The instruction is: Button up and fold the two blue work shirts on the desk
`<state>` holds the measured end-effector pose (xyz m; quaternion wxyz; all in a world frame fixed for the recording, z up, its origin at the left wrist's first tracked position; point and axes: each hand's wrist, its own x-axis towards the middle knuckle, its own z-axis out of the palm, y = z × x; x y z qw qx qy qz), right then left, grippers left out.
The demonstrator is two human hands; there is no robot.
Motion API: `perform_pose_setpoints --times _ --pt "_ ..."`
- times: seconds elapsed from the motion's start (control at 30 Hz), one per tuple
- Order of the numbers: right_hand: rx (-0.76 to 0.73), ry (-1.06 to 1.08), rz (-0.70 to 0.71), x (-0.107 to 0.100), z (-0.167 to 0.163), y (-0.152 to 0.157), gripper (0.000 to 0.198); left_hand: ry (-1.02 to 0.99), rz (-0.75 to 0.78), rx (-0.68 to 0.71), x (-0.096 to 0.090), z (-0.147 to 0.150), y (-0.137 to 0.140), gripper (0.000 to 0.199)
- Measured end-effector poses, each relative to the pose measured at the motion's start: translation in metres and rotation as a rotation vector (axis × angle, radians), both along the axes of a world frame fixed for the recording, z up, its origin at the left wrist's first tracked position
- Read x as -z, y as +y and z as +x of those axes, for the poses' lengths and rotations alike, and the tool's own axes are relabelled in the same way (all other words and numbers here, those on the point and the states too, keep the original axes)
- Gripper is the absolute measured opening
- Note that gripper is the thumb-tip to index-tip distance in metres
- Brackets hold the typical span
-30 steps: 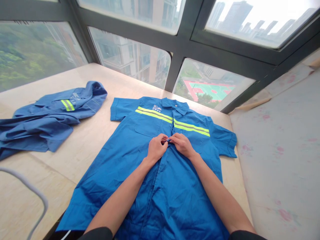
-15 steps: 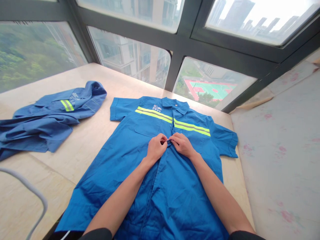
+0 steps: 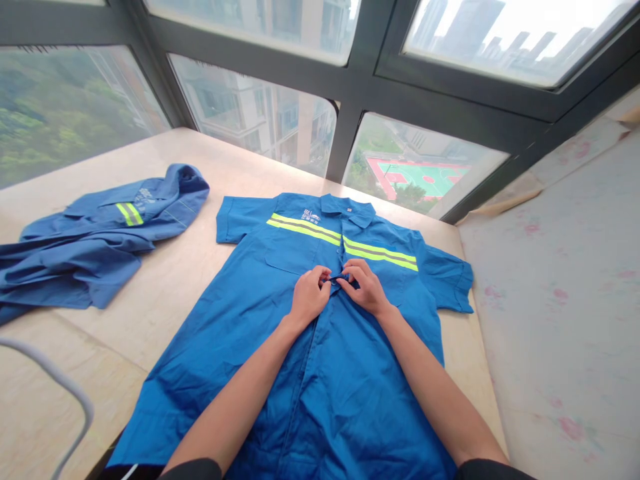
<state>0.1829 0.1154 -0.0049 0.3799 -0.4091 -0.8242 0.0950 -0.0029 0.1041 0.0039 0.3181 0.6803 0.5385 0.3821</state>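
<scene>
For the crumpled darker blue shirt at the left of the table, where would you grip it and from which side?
Probably at the raised collar end of the crumpled shirt, coming from its right side. That end bunches up off the table, giving fingers a fold to pinch, and it lies nearest the left hand; the rest lies flatter. Both hands are pinching the spread shirt at its front placket.

A bright blue short-sleeved work shirt (image 3: pixel 280 373) is lying flat, front up, on the table, collar pointing far, sleeves spreading left and right, yellow reflective stripes crossing its chest.
</scene>
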Motion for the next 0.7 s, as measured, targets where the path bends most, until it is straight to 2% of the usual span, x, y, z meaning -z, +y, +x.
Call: perform_pose_setpoints --times 0.07,0.2,0.4,0.53,0.7 --pt "-0.026 -0.043 0.004 -0.001 0.000 -0.001 0.010 0.016 -0.001 0.000 0.000 0.000 0.000 0.026" --pt "-0.066 -0.201 0.033 -0.002 -0.002 -0.001 0.019 0.095 0.014 0.033 0.001 -0.001 0.000 0.027" --pt "0.065 -0.294 0.005 -0.005 -0.010 -0.008 0.023 0.119 0.027 0.046 0.003 -0.001 0.001 0.023" --pt "0.151 -0.346 -0.051 -0.008 -0.016 -0.012 0.025 0.114 0.033 0.027 0.005 -0.001 0.002 0.023" --pt "0.145 -0.315 -0.196 -0.010 -0.020 -0.011 0.020 0.138 0.069 0.010 0.007 0.000 0.003 0.025"
